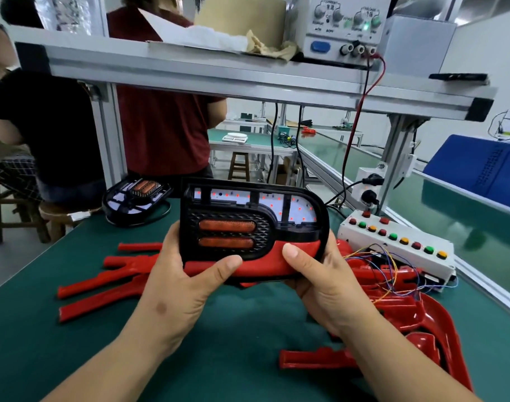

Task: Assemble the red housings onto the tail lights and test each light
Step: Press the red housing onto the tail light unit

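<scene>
My left hand (184,288) and right hand (320,282) grip the lit tail light (253,221), 2 thumbs pressing the red housing (262,268) against its near edge, apparently to seat it.

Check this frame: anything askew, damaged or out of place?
Nothing looks damaged or spilled. Only oddity: loose wires from the button box tangle over the pile of red housings at right. The held tail light looks fine.

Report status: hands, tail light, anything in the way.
Left hand and right hand both grip tail light, thumbs on red housing at its lower edge. Red dots glow on its board. Loose housings and wires on mat, none blocking.
</scene>
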A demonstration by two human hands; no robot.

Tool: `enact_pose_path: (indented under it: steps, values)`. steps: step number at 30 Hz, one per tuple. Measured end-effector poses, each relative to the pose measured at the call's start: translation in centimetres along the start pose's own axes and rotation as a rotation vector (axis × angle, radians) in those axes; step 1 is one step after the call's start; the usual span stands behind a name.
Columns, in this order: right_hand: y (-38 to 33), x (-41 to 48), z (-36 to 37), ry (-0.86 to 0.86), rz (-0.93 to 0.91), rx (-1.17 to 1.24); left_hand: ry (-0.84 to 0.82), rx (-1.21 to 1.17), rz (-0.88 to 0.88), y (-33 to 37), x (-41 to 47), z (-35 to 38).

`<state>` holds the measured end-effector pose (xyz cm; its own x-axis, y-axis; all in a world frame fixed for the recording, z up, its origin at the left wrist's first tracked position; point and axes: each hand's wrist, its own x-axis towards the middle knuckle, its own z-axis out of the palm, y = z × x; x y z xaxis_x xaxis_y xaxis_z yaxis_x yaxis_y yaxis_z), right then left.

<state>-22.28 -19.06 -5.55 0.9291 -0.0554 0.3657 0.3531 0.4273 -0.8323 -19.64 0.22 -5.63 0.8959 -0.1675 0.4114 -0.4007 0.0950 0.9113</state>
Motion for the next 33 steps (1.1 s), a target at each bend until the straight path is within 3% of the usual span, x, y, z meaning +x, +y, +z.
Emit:
enact_pose_path:
  steps: [7,23,33]
  values:
    - [-0.3,0.2,-0.3,0.03,0.027,0.006,-0.218,-0.034,-0.122,0.4,0.4,-0.9]
    - [-0.1,0.6,-0.8,0.012,0.042,-0.022,-0.173,-0.201,-0.144,-0.7,1.0,-0.5]
    - [-1.9,0.5,-1.1,-0.004,0.199,-0.135,-0.345,-0.336,-0.402,-0.3,1.9,-2.4]
